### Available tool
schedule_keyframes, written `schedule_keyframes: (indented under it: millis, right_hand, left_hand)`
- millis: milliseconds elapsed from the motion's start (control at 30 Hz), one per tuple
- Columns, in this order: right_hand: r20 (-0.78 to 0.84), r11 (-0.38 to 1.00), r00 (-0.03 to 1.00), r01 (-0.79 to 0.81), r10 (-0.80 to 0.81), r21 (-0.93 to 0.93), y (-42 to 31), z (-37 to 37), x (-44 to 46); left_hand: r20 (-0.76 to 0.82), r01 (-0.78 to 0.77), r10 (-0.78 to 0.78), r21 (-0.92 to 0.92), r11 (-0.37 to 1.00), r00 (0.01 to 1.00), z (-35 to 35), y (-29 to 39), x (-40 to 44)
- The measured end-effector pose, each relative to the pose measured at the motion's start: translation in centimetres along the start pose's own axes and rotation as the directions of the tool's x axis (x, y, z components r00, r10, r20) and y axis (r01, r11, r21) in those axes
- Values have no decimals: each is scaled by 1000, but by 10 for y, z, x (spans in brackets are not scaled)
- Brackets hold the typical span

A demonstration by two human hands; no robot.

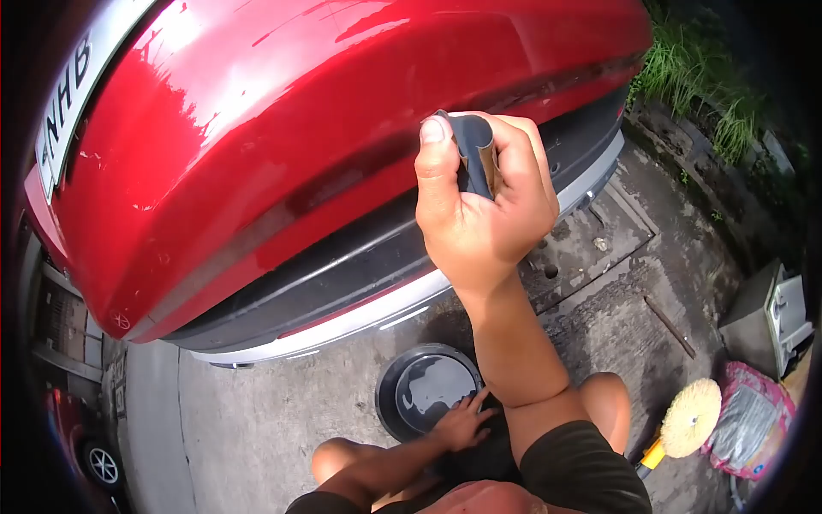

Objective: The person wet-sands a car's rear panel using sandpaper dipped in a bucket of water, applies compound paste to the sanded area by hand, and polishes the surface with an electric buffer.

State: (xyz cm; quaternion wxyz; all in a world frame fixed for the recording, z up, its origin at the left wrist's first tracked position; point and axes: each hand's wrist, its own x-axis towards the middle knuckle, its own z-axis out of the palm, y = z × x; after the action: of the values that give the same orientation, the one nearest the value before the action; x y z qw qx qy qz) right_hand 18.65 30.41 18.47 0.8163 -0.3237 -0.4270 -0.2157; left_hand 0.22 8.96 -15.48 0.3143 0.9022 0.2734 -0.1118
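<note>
My right hand (492,188) is raised in front of the red car bumper (342,103). It is closed around a curled, dark grey sheet of sandpaper (473,141), pinched between thumb and fingers. Whether the sheet touches the paint is hidden behind the hand. Lower down, my left hand (462,424) rests at the right rim of a black basin (387,398) of water, fingers stretched out and holding nothing. Dull, scuffed patches show along the lower part of the bumper, above its black trim (342,261).
A polishing pad with a yellow handle (692,418) lies at the right, beside a pink plastic bag (753,420) and a grey box (762,321). A stick (670,325) is on the concrete. Grass (702,81) grows behind; another red car (81,445) is at left.
</note>
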Motion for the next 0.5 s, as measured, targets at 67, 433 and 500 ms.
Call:
schedule_keyframes:
  millis: [67, 433, 500]
  right_hand:
    - [-17, 982, 982, -189, 188, -18, 4, -6, 4]
    - [-27, 998, 998, -57, 58, 32, 5, 3, -1]
    - [-23, 981, 982, -188, 189, 39, 3, -2, -1]
  left_hand:
    - [17, 16, -16, -7, 1000, 1000, 1, 0, -2]
    - [7, 10, -10, -28, 1000, 1000, -2, -2, 0]
    - [15, 16, -16, -38, 999, 1000, -5, 0, 0]
